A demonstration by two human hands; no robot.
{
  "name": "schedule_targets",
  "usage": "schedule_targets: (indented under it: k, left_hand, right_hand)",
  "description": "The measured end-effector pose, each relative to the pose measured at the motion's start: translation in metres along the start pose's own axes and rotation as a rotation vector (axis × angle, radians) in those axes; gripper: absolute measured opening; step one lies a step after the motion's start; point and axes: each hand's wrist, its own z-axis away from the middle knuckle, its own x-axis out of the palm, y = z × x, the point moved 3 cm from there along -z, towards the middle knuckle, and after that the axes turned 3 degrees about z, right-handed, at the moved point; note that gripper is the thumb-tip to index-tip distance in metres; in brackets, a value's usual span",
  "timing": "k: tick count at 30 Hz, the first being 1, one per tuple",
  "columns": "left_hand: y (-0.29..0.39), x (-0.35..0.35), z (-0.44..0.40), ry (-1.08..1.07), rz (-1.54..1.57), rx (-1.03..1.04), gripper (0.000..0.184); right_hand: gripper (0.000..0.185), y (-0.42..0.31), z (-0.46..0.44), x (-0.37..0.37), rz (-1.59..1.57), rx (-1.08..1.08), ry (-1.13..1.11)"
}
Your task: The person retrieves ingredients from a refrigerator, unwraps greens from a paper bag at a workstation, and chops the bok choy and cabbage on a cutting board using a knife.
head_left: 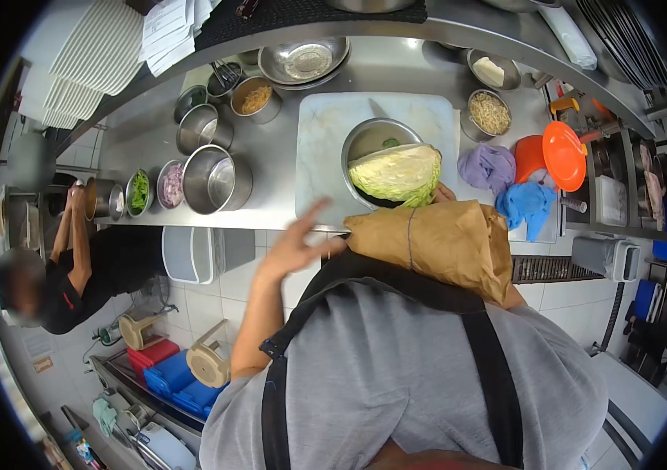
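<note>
Half a cabbage [398, 174] rests cut side up in a metal bowl [347, 149] over a white cutting board [319, 125]. At the bowl's lower right edge, fingertips of my right hand [445, 193] show, closed against the bowl; the rest of that hand is hidden. A brown paper package [451, 241] with a band around it lies across my right forearm, against my chest. My left hand [300, 244] is in the air left of the package, blurred, fingers apart and holding nothing. A knife [377, 108] lies on the board behind the bowl, partly hidden.
Metal pots [217, 179] and bowls of chopped food [139, 193] stand left. Right are a bowl of sprouts [489, 113], purple cloth [488, 168], blue cloth [526, 207] and an orange plate [564, 156]. A shelf edge [396, 29] crosses above. Another person [75, 274] works far left.
</note>
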Motion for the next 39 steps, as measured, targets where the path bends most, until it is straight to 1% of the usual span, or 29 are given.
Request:
schedule_targets:
  k: [1, 3, 4, 6, 7, 8, 10, 11, 13, 14, 16, 17, 18, 21, 22, 23, 25, 26, 27, 28, 29, 30, 31, 33, 35, 36, 37, 38, 39]
  left_hand:
    - [0.0, 0.023, -0.012, -0.218, 0.217, -0.089, 0.096]
    - [-0.024, 0.056, -0.043, -0.357, 0.66, 0.022, 0.098]
    - [-0.031, 0.065, -0.054, -0.359, 0.649, 0.026, 0.098]
    - [-0.041, 0.077, -0.07, -0.331, 1.362, -0.135, 0.094]
    - [-0.045, 0.076, -0.081, -0.336, 1.362, -0.108, 0.088]
    - [-0.047, 0.075, -0.088, -0.342, 1.359, -0.111, 0.088]
    - [-0.053, 0.07, -0.105, -0.252, 1.475, -0.124, 0.081]
    - [-0.053, 0.069, -0.109, -0.255, 1.475, -0.131, 0.081]
    - [-0.054, 0.063, -0.116, -0.108, 1.531, -0.095, 0.072]
    - [-0.059, 0.062, -0.119, -0.108, 1.531, -0.104, 0.072]
    - [-0.076, 0.049, -0.128, 0.118, 1.472, -0.096, 0.066]
    - [-0.084, 0.043, -0.129, 0.123, 1.474, -0.099, 0.066]
    - [-0.094, 0.03, -0.13, 0.182, 1.447, -0.072, 0.065]
    - [-0.118, -0.011, -0.119, 0.308, 1.337, -0.03, 0.064]
    - [-0.126, -0.022, -0.11, 0.368, 1.266, -0.029, 0.064]
    - [-0.119, -0.031, -0.102, 0.357, 1.247, -0.03, 0.068]
    - [-0.115, -0.043, -0.096, 0.38, 1.204, -0.009, 0.07]
    - [-0.116, -0.048, -0.091, 0.388, 1.165, 0.001, 0.073]
    - [-0.121, -0.051, -0.091, 0.364, 1.234, 0.032, 0.063]
    - [-0.125, -0.052, -0.091, 0.366, 1.232, 0.03, 0.063]
    - [-0.127, -0.053, -0.091, 0.345, 1.202, 0.081, 0.071]
    - [-0.127, -0.054, -0.093, 0.319, 1.171, 0.132, 0.079]
    - [-0.124, -0.056, -0.095, 0.309, 1.171, 0.131, 0.079]
    - [-0.114, -0.055, -0.096, 0.175, 1.378, 0.257, 0.072]
    - [-0.112, -0.053, -0.101, 0.14, 1.437, 0.281, 0.074]
    - [-0.111, -0.053, -0.105, 0.11, 1.495, 0.316, 0.076]
    - [-0.116, -0.051, -0.109, 0.083, 1.554, 0.299, 0.074]
    - [-0.115, -0.047, -0.114, 0.074, 1.558, 0.294, 0.074]
    - [-0.111, -0.043, -0.117, 0.025, 1.548, 0.373, 0.072]
  right_hand:
    - [0.017, 0.0, -0.003, 0.003, 0.001, 0.002, 0.006]
    - [0.017, 0.0, -0.007, 0.011, -0.003, 0.003, 0.014]
    - [0.017, 0.0, -0.012, 0.014, -0.001, 0.004, 0.022]
    - [0.016, 0.0, -0.022, 0.022, 0.006, 0.0, 0.032]
    - [0.016, -0.001, -0.028, 0.026, 0.013, 0.0, 0.043]
    - [0.016, -0.002, -0.035, 0.03, 0.025, -0.002, 0.056]
    - [0.016, -0.004, -0.054, 0.038, 0.052, -0.019, 0.088]
    - [0.016, -0.007, -0.068, 0.044, 0.073, -0.03, 0.107]
    - [0.015, -0.014, -0.099, 0.056, 0.123, -0.057, 0.155]
    - [0.015, -0.018, -0.116, 0.06, 0.146, -0.067, 0.187]
    - [0.015, -0.026, -0.152, 0.064, 0.188, -0.081, 0.264]
    - [0.015, -0.029, -0.171, 0.062, 0.185, -0.078, 0.323]
    - [0.015, -0.033, -0.19, 0.057, 0.183, -0.076, 0.386]
    - [0.02, -0.043, -0.241, 0.037, 0.002, -0.049, 0.564]
    - [0.021, -0.042, -0.253, 0.028, 0.047, -0.071, 0.6]
    - [0.022, -0.036, -0.274, 0.013, 0.093, -0.098, 0.632]
    - [0.022, 0.021, -0.339, -0.034, 0.583, -0.146, 0.652]
    - [0.022, 0.009, -0.325, -0.033, 0.579, -0.137, 0.643]
    - [0.025, -0.022, -0.299, -0.036, 0.591, -0.09, 0.573]
    - [0.03, -0.04, -0.275, -0.035, 0.604, -0.047, 0.507]
    - [0.027, -0.04, -0.257, -0.03, 0.671, -0.193, 0.587]
    - [0.025, -0.048, -0.228, -0.015, 0.45, -0.19, 0.492]
    - [0.024, -0.069, -0.192, 0.005, 0.231, -0.189, 0.396]
    - [0.017, -0.118, -0.12, 0.043, 0.003, -0.215, 0.129]
    - [0.015, -0.149, -0.06, 0.062, 0.166, -0.419, -0.017]
    - [0.015, -0.164, -0.038, 0.07, 0.262, -0.585, -0.108]
    - [0.017, -0.172, -0.02, 0.078, 0.359, -0.747, -0.2]
    - [0.017, -0.171, -0.011, 0.081, 0.365, -0.743, -0.192]
    - [0.018, -0.169, -0.001, 0.085, 0.491, -0.784, -0.229]
